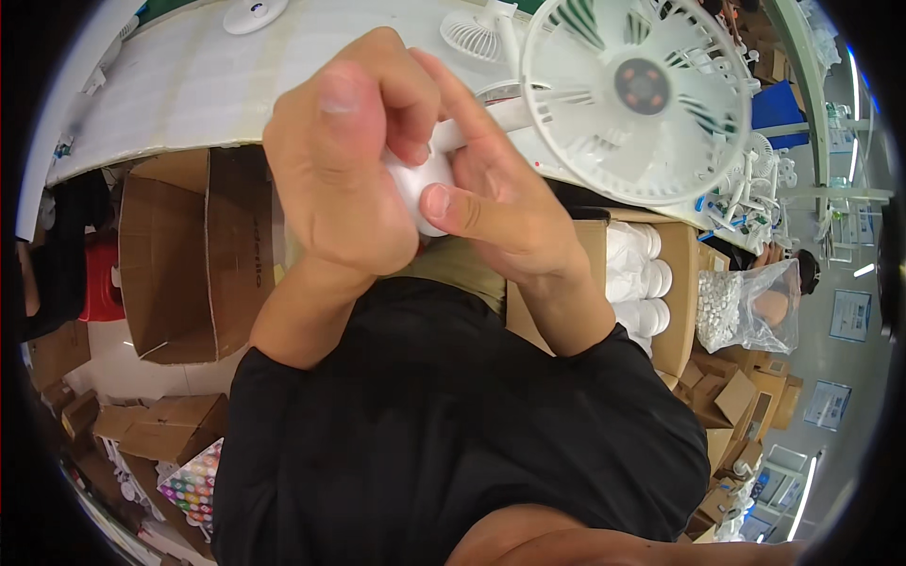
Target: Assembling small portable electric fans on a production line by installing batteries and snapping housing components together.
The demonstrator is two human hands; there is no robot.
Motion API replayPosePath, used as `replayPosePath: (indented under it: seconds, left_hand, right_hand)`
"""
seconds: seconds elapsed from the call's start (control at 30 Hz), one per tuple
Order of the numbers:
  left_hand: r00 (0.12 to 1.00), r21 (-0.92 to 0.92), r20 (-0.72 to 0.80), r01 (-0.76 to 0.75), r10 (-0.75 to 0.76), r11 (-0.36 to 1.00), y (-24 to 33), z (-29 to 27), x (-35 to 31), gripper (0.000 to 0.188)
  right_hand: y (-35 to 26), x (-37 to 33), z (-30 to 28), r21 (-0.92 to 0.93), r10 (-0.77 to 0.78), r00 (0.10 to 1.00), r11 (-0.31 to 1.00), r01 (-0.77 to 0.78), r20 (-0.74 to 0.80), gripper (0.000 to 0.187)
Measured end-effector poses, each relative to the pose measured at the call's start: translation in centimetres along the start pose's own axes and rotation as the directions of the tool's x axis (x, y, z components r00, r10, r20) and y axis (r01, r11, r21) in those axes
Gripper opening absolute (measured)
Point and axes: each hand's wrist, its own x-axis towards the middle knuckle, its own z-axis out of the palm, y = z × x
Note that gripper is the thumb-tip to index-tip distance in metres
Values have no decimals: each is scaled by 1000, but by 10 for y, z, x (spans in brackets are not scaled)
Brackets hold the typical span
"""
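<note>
A white fan (642,132) with a round ribbed cage and a dark centre is held over the table edge, its head to the right. From the head a white stem (505,115) runs left to a smooth rounded white part (415,189) between my hands. My left hand (335,165) is closed in a fist against this part, thumb up, its grip partly hidden. My right hand (514,203) wraps round the same part, thumb pressed on it and fingers stretched behind the stem.
On the white table (189,90) are a white disc (255,13) and another small fan (475,36). Cardboard boxes stand below: a tall box (165,255) at left, and one at right holding white cylindrical parts (634,274). A clear bag of small white pieces (722,311) lies beyond.
</note>
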Motion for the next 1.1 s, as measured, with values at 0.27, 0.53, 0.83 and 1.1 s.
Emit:
replayPosePath:
  seconds: [0.27, 0.53, 0.83, 1.1]
  left_hand:
    - [935, -5, -306, 188, -180, 982, 17, 19, 12, 50]
    - [997, 83, -63, 44, -39, 996, 1, -11, -16, 51]
    - [964, -114, 27, 264, -263, 958, 9, -18, -18, 51]
    - [962, -173, -77, 246, -262, 954, 12, -3, -16, 54]
  right_hand:
    - [18, 4, -6, -75, -137, 990, 987, 140, 42, 98]
    - [20, 3, -6, 7, 60, 998, 998, -60, 33, 107]
    - [31, -1, -7, -167, -70, 992, 982, 87, 106, 114]
    - [26, 4, -12, -446, -170, 962, 859, 251, 214, 120]
